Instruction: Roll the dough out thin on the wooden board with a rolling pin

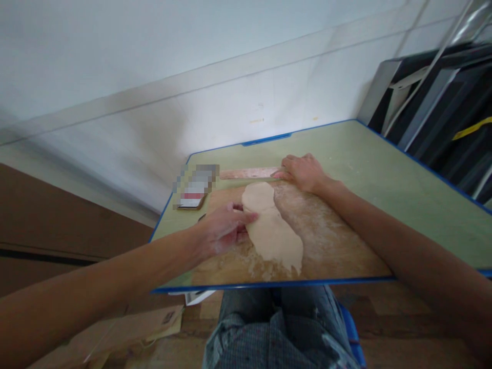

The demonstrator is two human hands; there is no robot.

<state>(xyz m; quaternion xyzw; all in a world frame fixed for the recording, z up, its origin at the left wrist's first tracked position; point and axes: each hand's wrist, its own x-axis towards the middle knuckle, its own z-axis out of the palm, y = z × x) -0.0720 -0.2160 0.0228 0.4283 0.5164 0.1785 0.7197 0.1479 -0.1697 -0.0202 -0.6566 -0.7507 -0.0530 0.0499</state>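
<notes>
A flat, elongated sheet of pale dough (272,230) lies on a floured wooden board (338,246), its near end ragged. My left hand (230,225) pinches the dough's left edge, thumb on top and fingers underneath. Beyond the board's far edge, a flour-dusted wooden rolling pin (248,173) lies crosswise on the table. My right hand (303,171) is closed over the pin's right end, which it hides.
The board rests on a green table (384,189) with a blue rim, pushed against a white wall (215,123). A phone (196,189) lies at the table's left side. Dark panels (446,102) stand on the right. A flattened cardboard piece (146,328) is on the floor.
</notes>
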